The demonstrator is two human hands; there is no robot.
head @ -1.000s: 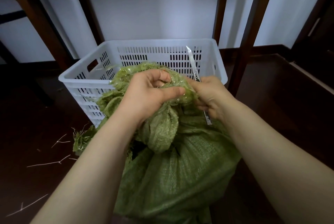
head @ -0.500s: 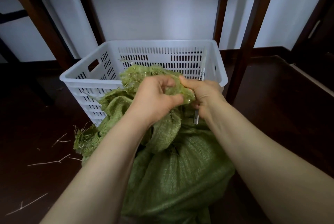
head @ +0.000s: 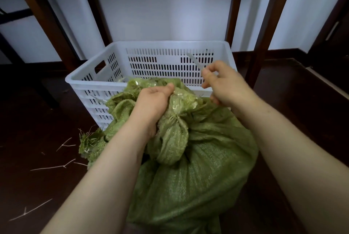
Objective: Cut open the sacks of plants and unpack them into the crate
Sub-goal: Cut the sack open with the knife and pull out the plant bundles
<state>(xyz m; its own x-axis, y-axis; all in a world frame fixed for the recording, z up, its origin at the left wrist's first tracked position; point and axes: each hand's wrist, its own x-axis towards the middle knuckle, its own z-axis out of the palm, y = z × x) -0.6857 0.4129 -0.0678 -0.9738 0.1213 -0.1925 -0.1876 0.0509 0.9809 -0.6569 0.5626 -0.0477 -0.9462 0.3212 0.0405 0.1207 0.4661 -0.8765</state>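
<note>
- Sack [head: 198,177]: one green one, its bunched neck up against the near wall of the one white crate [head: 98,82].
- Left hand [head: 153,101]: grip clenched round that neck.
- Right hand [head: 224,84]: grip curled on one knife [head: 194,62], now lifted clear of the neck it touched half a second ago.

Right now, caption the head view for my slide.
Left hand grips the tied green sack; right hand holds a knife, white crate behind.
</note>
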